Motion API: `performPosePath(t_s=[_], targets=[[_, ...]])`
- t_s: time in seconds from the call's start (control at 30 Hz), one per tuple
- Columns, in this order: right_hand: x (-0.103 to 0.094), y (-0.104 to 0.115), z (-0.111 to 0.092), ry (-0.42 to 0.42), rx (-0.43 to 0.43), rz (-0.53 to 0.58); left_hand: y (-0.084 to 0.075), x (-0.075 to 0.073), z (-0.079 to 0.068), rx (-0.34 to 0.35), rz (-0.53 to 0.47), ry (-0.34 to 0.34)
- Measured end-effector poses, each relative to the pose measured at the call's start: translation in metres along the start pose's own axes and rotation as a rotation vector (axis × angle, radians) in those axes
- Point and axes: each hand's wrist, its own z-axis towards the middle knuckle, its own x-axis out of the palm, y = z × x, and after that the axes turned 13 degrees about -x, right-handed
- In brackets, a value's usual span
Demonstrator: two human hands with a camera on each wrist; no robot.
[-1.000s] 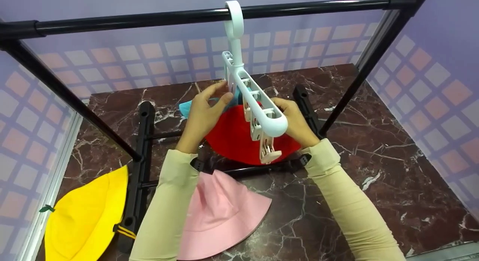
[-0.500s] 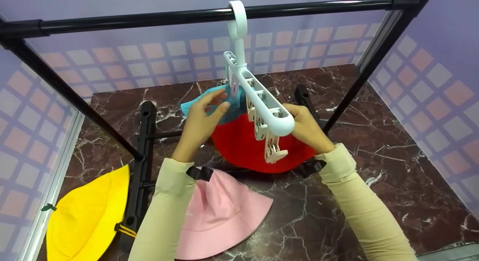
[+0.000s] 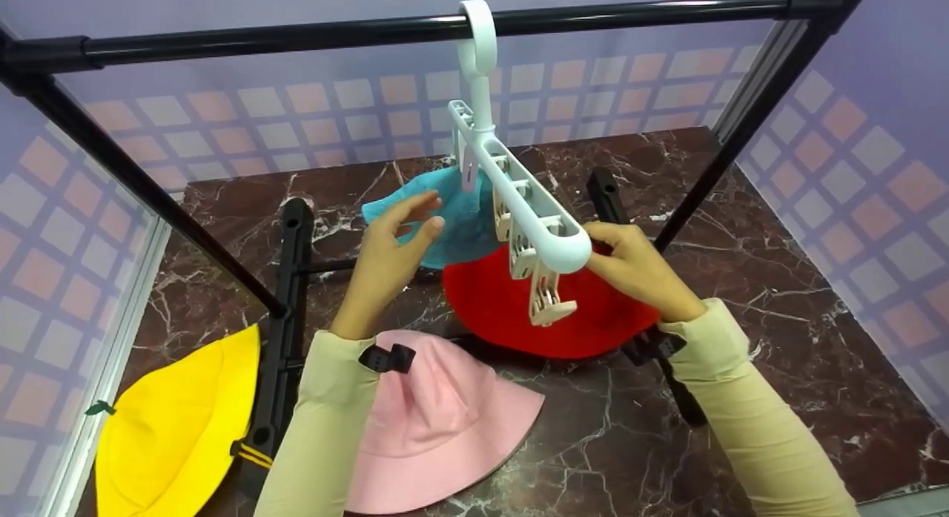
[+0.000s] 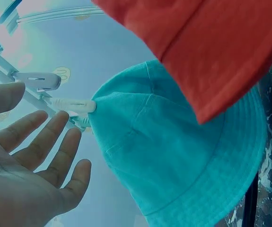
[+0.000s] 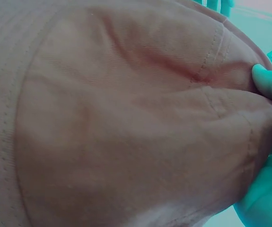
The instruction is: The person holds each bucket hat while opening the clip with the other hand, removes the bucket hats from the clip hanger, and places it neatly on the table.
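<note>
A white clip hanger (image 3: 519,187) hangs from a black rail, with several clips below its bar. The blue bucket hat (image 3: 456,220) hangs by its crown from a clip (image 4: 74,105) towards the hanger's far end. My left hand (image 3: 393,250) is beside the blue hat, fingers spread and holding nothing. On the other side, my right hand (image 3: 641,268) pinches the crown of a red bucket hat (image 3: 549,309) between thumb and fingers, as the right wrist view shows. The red hat hangs below the hanger's near end, partly hidden behind its dangling clips (image 3: 549,305).
A pink bucket hat (image 3: 445,428) lies on the dark marbled surface (image 3: 593,443) in front. To the left, a yellow hat (image 3: 178,420) with a small green leaf leans by the rack's black foot (image 3: 278,383). The black rail (image 3: 296,38) crosses overhead.
My right hand has moved right and nearer with the red hat, uncovering more of the blue hat. My left hand has drawn back slightly from the hanger.
</note>
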Motion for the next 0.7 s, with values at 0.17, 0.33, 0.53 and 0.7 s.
performPosePath(t_s=[0.17, 0.33, 0.53, 0.7], targets=[[-0.006, 0.002, -0.007, 0.015, -0.002, -0.028, 0.005, -0.002, -0.001, -0.019, 0.008, -0.015], [-0.015, 0.005, -0.015, 0.026, -0.023, -0.026, 0.010, -0.004, -0.002, -0.019, 0.017, -0.026], [-0.028, 0.011, -0.023, 0.054, -0.022, -0.028, 0.013, -0.005, -0.005, -0.024, 0.035, -0.030], [-0.037, 0.017, -0.030, 0.070, -0.035, -0.044, 0.015, -0.006, -0.006, -0.041, 0.032, -0.025]])
